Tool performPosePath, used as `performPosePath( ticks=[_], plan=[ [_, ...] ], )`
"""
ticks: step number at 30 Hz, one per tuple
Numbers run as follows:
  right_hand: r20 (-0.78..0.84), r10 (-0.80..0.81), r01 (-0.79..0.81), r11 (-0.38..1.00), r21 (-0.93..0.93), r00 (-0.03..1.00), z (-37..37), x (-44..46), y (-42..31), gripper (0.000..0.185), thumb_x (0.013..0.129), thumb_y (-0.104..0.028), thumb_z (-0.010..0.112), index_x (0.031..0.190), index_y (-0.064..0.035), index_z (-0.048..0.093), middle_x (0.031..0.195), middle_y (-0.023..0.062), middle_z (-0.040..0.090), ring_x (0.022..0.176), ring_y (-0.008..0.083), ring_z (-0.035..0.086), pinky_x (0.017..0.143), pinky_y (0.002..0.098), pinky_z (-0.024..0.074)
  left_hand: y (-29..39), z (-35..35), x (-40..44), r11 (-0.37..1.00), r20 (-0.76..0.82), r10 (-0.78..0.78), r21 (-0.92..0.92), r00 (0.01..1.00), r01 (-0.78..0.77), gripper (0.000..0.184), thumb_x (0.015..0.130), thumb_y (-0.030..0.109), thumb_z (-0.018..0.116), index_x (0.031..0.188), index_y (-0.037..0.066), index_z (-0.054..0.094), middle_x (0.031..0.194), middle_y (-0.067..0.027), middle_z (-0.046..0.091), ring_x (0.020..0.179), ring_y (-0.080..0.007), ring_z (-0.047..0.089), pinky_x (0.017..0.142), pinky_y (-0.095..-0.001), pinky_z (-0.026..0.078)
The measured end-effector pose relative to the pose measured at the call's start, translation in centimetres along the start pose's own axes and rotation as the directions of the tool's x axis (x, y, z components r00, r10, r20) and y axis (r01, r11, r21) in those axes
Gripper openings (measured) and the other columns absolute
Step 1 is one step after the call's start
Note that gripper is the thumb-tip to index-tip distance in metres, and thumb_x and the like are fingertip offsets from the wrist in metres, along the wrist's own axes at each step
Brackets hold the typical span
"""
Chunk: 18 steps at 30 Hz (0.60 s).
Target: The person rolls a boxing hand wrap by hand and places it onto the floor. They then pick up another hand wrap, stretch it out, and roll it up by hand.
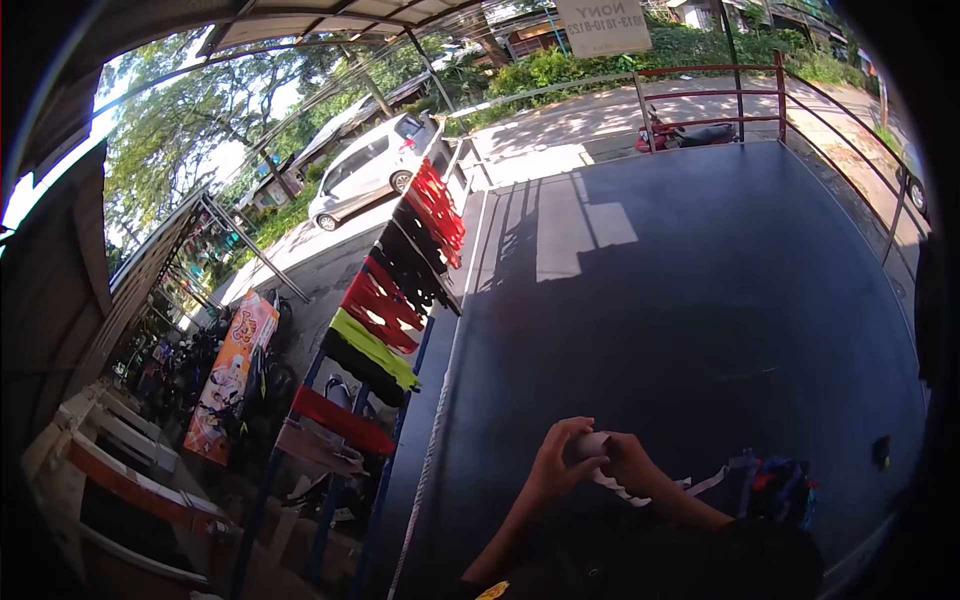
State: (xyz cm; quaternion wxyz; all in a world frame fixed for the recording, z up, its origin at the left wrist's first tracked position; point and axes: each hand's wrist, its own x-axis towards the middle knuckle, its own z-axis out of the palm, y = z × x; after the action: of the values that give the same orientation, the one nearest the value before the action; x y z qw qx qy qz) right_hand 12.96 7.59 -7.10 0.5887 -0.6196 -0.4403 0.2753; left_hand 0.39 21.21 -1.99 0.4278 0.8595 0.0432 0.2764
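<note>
Both hands meet low in the head view, around a pale rolled hand wrap (592,446). My left hand (552,462) curls its fingers and thumb about one side of the roll. From the other side, my right hand (634,466) closes on it, its fingers partly hidden. A loose white strip (622,490) hangs below the hands and passes behind the right forearm. It shows again on the right, by a dark bag-like bundle (785,488) with blue and red parts on the dark mat (660,330).
A white rope (432,440) edges the mat on the left. Beyond it, red, black and lime cloths (370,345) hang on a blue rack. Red rails (710,70) border the far side. A silver car (375,165) stands outside; a small dark item (880,452) lies right.
</note>
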Motion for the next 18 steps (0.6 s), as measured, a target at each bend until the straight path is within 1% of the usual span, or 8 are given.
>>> performPosePath(
  ticks=[1,2,4,5,8,11,15,18],
  plan=[
    [0.059,0.172,-0.172,0.985,-0.012,0.983,-0.9,-0.5,-0.4,0.015,0.09,-0.008,0.075,0.101,-0.0011,0.068,0.09,0.0075,0.07,0.083,0.0123,0.067,0.072,0.0314,0.0543,0.0,0.8,0.0,0.992,-0.001,-0.106,-0.071,0.994,0.106,0.05,0.086,0.017,0.083,0.127,0.005,0.058,0.124,-0.013,0.065,0.119,-0.0236,0.061,0.1,-0.0367,0.05],
    [0.063,0.174,-0.173,0.985,-0.015,0.983,-1.6,-0.7,-0.8,0.015,0.09,-0.008,0.075,0.101,-0.0011,0.068,0.09,0.0075,0.07,0.083,0.0123,0.067,0.072,0.0314,0.0543,0.0,1.7,0.0,0.967,0.005,-0.213,-0.142,0.977,0.212,0.046,0.087,0.017,0.082,0.124,0.005,0.058,0.116,-0.0114,0.067,0.111,-0.0215,0.064,0.095,-0.0347,0.051],
    [0.226,0.324,-0.372,0.901,0.222,0.919,-3.4,-1.1,-1.3,0.019,0.095,-0.01,0.07,0.11,0.0001,0.07,0.096,0.0073,0.072,0.087,0.0131,0.067,0.078,0.0306,0.0541,-0.3,4.2,0.6,0.967,-0.048,-0.208,-0.159,0.977,0.198,0.042,0.09,0.018,0.078,0.125,0.005,0.058,0.111,-0.0114,0.067,0.104,-0.0213,0.065,0.091,-0.0343,0.052],
    [0.317,0.367,-0.422,0.898,0.123,0.874,-4.8,-1.3,-0.7,0.024,0.099,-0.014,0.065,0.116,0.0026,0.069,0.102,0.0087,0.073,0.093,0.0132,0.067,0.082,0.0309,0.0533,-0.4,5.6,0.8,0.968,-0.098,-0.2,-0.171,0.975,0.182,0.039,0.094,0.018,0.074,0.127,0.006,0.057,0.105,-0.0114,0.066,0.097,-0.0211,0.066,0.087,-0.0339,0.053],
    [0.338,0.302,-0.372,0.914,0.165,0.892,-7.8,-2.6,3.5,0.027,0.101,-0.017,0.06,0.116,0.0038,0.068,0.104,0.0107,0.072,0.096,0.0151,0.067,0.082,0.0324,0.0533,0.5,9.7,2.0,0.916,-0.097,-0.309,-0.296,0.946,0.269,0.031,0.101,0.02,0.063,0.128,0.006,0.056,0.104,-0.012,0.066,0.095,-0.0215,0.065,0.086,-0.0347,0.052],
    [0.339,0.39,-0.438,0.896,0.073,0.856,-12.3,-3.3,1.2,0.028,0.101,-0.015,0.056,0.118,0.0046,0.066,0.105,0.0125,0.072,0.096,0.0189,0.068,0.085,0.0346,0.0538,1.0,14.7,3.0,0.921,-0.079,-0.269,-0.312,0.96,0.233,0.03,0.105,0.022,0.055,0.13,0.005,0.054,0.113,-0.0101,0.062,0.102,-0.0178,0.06,0.092,-0.0325,0.049],
    [0.307,0.336,-0.395,0.906,0.153,0.89,-17.3,-4.7,4.0,0.031,0.098,-0.014,0.057,0.121,0.0056,0.062,0.105,0.0125,0.07,0.095,0.0194,0.068,0.087,0.0348,0.0533,2.5,18.0,4.8,0.98,0.001,-0.075,-0.185,0.997,0.074,0.045,0.098,0.018,0.066,0.138,0.004,0.052,0.12,-0.0147,0.06,0.113,-0.0238,0.06,0.095,-0.036,0.049],
    [0.369,0.319,-0.402,0.899,0.173,0.873,-19.9,-5.6,5.1,0.035,0.093,-0.014,0.059,0.121,0.0064,0.062,0.106,0.0113,0.07,0.097,0.0193,0.067,0.088,0.0345,0.053,3.9,19.9,5.3,0.987,-0.047,-0.102,-0.133,0.994,0.095,0.049,0.094,0.019,0.07,0.138,0.005,0.055,0.119,-0.0135,0.061,0.114,-0.0239,0.059,0.096,-0.0363,0.049]
  ],
)
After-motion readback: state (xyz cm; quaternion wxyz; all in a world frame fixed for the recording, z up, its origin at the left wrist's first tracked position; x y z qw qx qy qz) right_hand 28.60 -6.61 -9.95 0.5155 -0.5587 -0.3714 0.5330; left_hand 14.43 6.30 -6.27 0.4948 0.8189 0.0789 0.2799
